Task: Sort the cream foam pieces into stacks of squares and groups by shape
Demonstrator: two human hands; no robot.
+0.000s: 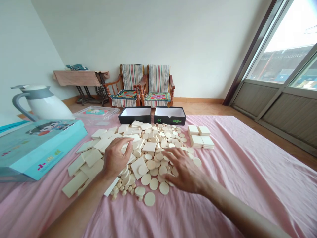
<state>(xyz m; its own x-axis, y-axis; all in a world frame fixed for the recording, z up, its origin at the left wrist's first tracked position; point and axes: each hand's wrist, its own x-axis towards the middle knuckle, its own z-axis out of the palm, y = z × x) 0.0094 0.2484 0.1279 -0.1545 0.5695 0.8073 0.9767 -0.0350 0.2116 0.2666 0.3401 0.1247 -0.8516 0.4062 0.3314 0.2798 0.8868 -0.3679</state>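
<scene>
A heap of pale wooden pieces covers the middle of the cloth. Round discs (154, 183) lie mostly in the centre and right of it, square tiles (93, 157) mostly on the left, and several small wooden cubes (123, 188) at the near edge. Over the left side of the heap is my left hand (117, 155), thumb and fingers apart, close to a pale tile (135, 137); nothing is plainly gripped. My right hand (184, 170) rests palm down with spread fingers over the discs, holding nothing. Four-sided tiles stand in neat stacks (205, 141) to the right.
Two black boxes with white insides, a left one (135, 116) and a right one (169, 117), stand behind the heap. A turquoise carton (49, 148), a white jug (44, 104) and a clear plastic case (99, 114) occupy the left. Pink cloth (237, 172) covers the table.
</scene>
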